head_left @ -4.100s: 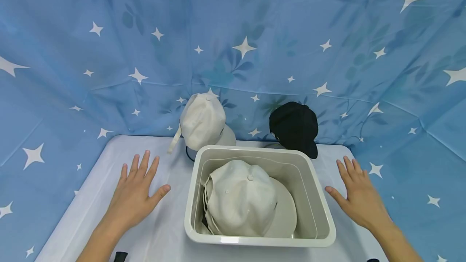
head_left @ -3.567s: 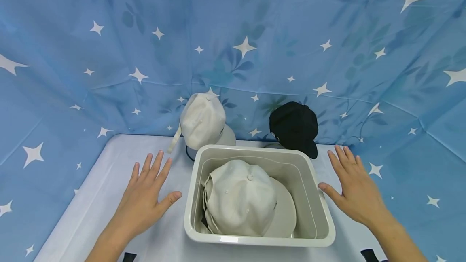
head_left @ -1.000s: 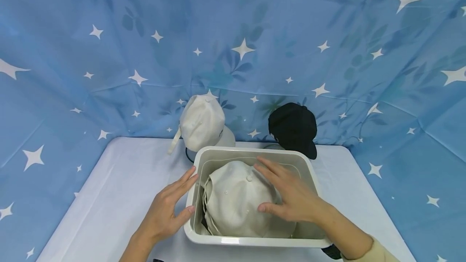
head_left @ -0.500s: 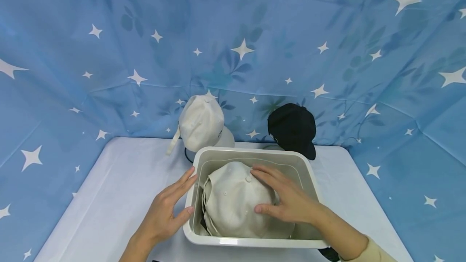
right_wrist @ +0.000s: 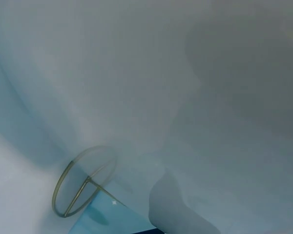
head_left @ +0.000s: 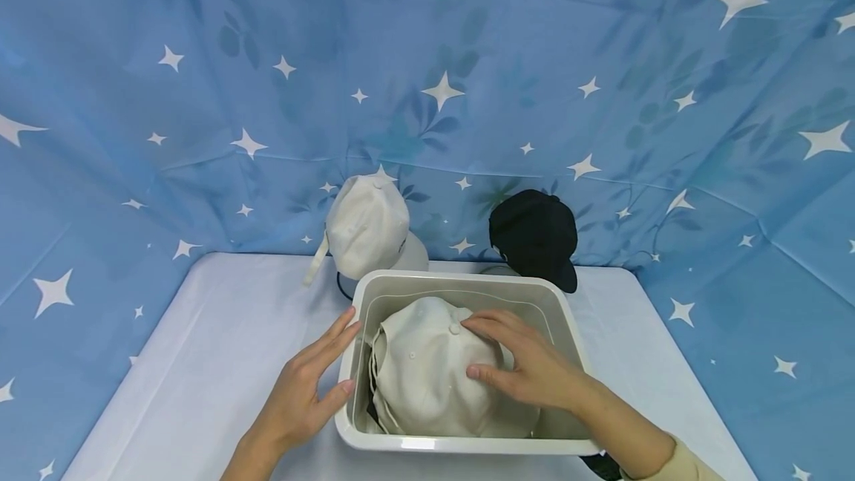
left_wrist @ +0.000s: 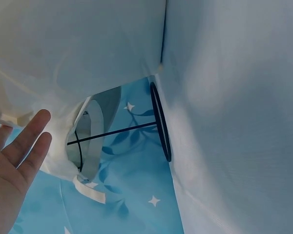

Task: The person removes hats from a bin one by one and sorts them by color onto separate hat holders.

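Observation:
An off-white baseball cap (head_left: 427, 370) lies crown up in a pale plastic bin (head_left: 394, 444), with more light layers under its left edge. My right hand (head_left: 534, 370) reaches over the bin's right side and pinches the crown, fingertips beside the top button and thumb nearer me; it covers most of the brim. My left hand (head_left: 300, 392) has its fingers extended along the bin's left rim and holds nothing. In the left wrist view the left hand (left_wrist: 12, 170) shows loose fingers beside the bin wall. The right wrist view is filled by a pale surface.
Behind the bin, a white cap (head_left: 367, 228) with a hanging strap sits on a black wire stand (left_wrist: 158, 122). A black cap (head_left: 534, 236) stands to its right, near a gold-coloured ring base (right_wrist: 63, 190). A blue starred curtain (head_left: 427, 95) closes off the white table (head_left: 234, 318).
Over the last few seconds both hands came in from beside the bin, the left to its rim, the right over the cap. In the last second the right fingers and thumb drew closer together on the crown.

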`<state>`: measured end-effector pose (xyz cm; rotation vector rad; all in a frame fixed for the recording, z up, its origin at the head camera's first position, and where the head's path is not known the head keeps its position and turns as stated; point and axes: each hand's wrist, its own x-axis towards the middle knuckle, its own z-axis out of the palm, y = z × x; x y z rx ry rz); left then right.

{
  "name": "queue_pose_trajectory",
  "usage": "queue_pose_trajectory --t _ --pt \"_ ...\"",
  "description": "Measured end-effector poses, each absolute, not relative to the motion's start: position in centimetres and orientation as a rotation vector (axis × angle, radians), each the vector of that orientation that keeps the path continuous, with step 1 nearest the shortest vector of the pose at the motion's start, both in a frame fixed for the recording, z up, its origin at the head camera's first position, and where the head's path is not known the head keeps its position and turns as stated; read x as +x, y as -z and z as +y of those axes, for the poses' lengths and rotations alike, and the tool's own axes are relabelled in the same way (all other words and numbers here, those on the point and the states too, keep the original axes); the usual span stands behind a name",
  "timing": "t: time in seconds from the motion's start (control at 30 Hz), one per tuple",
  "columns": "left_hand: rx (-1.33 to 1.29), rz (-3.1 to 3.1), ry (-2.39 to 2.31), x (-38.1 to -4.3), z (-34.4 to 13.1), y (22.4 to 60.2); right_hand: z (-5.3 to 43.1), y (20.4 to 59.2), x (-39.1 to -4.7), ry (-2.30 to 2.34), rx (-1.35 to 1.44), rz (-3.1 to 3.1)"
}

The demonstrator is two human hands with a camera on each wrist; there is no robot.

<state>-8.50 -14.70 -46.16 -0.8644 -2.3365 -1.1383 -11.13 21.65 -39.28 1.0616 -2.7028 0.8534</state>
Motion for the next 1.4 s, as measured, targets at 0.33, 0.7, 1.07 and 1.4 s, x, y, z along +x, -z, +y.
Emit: queue_pose_trajectory --t 0.33,0.7,1.07,1.4 --pt "-0.854 -2.348 1.150 -8.51 -14.75 46.28 21.71 39.74 -11.60 -0.885 1.123 -2.599" --pt "-0.873 -2.320 1.124 -8.52 -14.70 45.98 21.82 39.94 -11.89 -1.000 1.183 -2.512" --pt "-0.873 -2.319 1.134 -8.40 -14.71 46.10 21.63 39.72 -11.84 -1.198 1.189 -2.427" --pt "-0.887 -2.316 1.146 -8.50 -14.80 46.01 21.87 39.30 -12.02 -1.303 1.090 -2.434"
